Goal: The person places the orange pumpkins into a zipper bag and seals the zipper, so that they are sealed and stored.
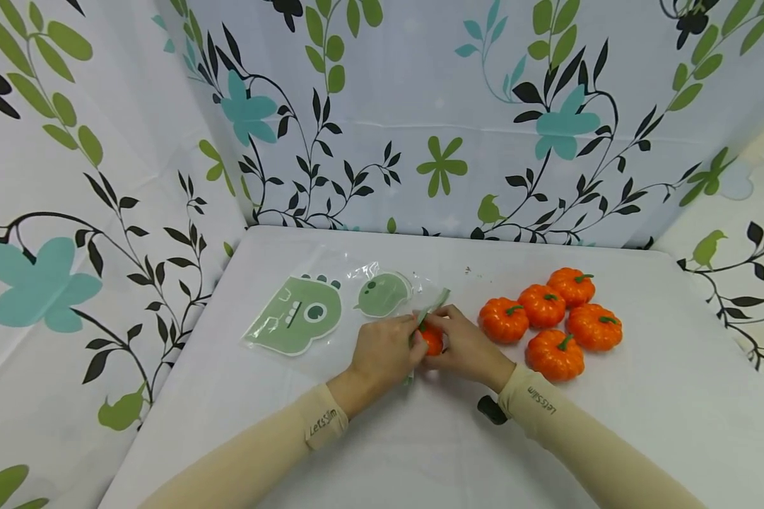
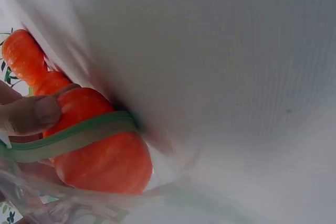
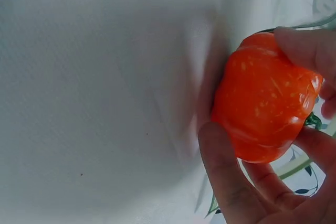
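A small orange toy pumpkin (image 1: 432, 341) is between both hands at the mouth of a clear zip bag with green monster prints (image 1: 314, 311). My right hand (image 1: 467, 346) grips the pumpkin; in the right wrist view its thumb (image 3: 223, 166) presses the pumpkin's (image 3: 262, 98) side, and a green stem shows behind. My left hand (image 1: 388, 350) pinches the bag's edge by its green zip strip (image 1: 434, 304). Across the pumpkin (image 2: 105, 161) in the left wrist view runs that zip strip (image 2: 79, 136), with clear film around the lower part.
Several more orange pumpkins (image 1: 555, 355) with green stems are grouped on the white table (image 1: 382, 452), right of the hands. A small black object (image 1: 492, 410) is beside the right wrist. Leaf-patterned cloth (image 1: 388, 127) hangs behind the table and along its left side.
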The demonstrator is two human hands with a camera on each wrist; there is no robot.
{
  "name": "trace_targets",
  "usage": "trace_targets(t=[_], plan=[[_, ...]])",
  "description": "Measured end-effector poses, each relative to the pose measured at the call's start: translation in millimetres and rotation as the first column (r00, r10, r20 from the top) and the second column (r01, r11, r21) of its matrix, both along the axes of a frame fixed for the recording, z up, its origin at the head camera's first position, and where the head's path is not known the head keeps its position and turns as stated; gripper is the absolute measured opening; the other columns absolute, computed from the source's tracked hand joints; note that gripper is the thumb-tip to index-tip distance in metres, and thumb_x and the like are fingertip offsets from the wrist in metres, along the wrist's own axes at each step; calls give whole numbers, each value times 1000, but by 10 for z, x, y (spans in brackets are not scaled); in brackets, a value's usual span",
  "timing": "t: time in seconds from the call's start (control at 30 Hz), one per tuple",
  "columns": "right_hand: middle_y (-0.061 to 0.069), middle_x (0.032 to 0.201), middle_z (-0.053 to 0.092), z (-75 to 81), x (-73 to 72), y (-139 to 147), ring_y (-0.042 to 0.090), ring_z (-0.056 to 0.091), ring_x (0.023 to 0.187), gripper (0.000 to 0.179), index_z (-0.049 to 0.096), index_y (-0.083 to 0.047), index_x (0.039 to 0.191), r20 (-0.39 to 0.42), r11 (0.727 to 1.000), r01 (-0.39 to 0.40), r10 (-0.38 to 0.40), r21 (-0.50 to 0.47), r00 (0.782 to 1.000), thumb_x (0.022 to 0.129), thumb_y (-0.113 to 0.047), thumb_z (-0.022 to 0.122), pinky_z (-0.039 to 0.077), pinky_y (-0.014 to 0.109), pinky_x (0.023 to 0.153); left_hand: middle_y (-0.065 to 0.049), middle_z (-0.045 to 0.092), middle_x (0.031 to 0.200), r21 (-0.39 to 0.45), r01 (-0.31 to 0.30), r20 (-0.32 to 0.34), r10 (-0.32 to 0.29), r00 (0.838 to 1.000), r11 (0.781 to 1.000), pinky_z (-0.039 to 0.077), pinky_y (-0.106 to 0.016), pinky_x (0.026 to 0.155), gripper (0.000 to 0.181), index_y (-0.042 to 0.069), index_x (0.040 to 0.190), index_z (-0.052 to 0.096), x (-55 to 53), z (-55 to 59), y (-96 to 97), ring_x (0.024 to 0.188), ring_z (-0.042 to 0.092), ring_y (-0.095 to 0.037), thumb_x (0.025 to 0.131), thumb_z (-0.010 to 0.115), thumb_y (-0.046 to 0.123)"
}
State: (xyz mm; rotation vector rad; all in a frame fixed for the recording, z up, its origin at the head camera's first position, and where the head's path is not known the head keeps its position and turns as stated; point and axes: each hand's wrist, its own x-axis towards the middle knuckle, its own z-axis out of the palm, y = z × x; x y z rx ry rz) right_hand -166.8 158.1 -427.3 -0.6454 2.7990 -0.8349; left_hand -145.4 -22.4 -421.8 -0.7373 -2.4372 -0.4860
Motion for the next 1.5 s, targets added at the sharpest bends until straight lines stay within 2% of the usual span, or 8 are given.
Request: trace_targets(t=[0.2,0.3,0.43,0.67,0.87,1.07,1.3,1.5], plan=[[13,132,53,24,15,-65,20,58,86,75,55,-17,147,-55,1000,-5,6,14,998,80,-29,86,55,33,73,-1,73,80,-11,13,-76,-14,997,1000,48,-30,44,13,8,84,77,36,6,35,57,65,-14,73,71,11],[17,133,54,17,18,-95,24,61,96,67,56,-15,146,-125,999,-33,37,36,991,86,-28,80,56,38,83,-1,72,80,-12,27,-89,-28,996,1000,48,-30,45,10,8,82,75,64,21,61,59,64,-13,73,71,12],[22,132,54,-21,16,-118,29,60,101,65,54,-12,147,-175,998,-48,55,43,983,87,-22,77,55,44,89,-3,76,94,-43,22,-62,-24,998,999,54,-30,52,20,5,93,78,102,32,63,75,70,-14,76,74,15],[20,138,50,-100,10,-88,27,62,104,88,42,0,152,40,997,58,-56,-48,998,78,-23,86,55,38,88,-4,75,98,-103,-7,-33,4,999,995,56,-31,55,25,6,95,77,130,-33,-27,76,72,-16,76,79,22],[16,143,52,-113,-16,-9,31,63,116,94,38,-1,153,262,947,193,-124,-258,957,74,-10,88,57,34,86,-7,77,97,-74,11,-91,-18,996,997,57,-31,55,15,6,86,78,112,-67,-66,72,73,-18,75,78,17],[9,129,62,-95,-1,-8,25,69,103,66,60,-5,134,278,904,280,-192,-324,941,77,-17,89,58,38,84,-8,76,93,-41,17,-160,-24,987,999,57,-30,52,20,3,90,79,76,-67,-74,68,73,-17,73,76,13],[8,99,59,-125,15,-102,17,70,83,57,60,-7,130,276,894,316,-232,-317,933,78,-7,83,58,30,66,1,74,84,13,35,-112,-33,993,999,47,-28,43,3,11,72,71,64,-66,-33,59,66,-11,72,73,12],[9,119,59,-142,13,-143,20,70,93,63,55,-6,138,314,890,325,-224,-319,922,82,-14,83,59,32,72,5,71,76,62,29,-74,-24,997,998,47,-28,45,3,11,71,71,44,-54,-35,58,62,-12,73,69,13]])
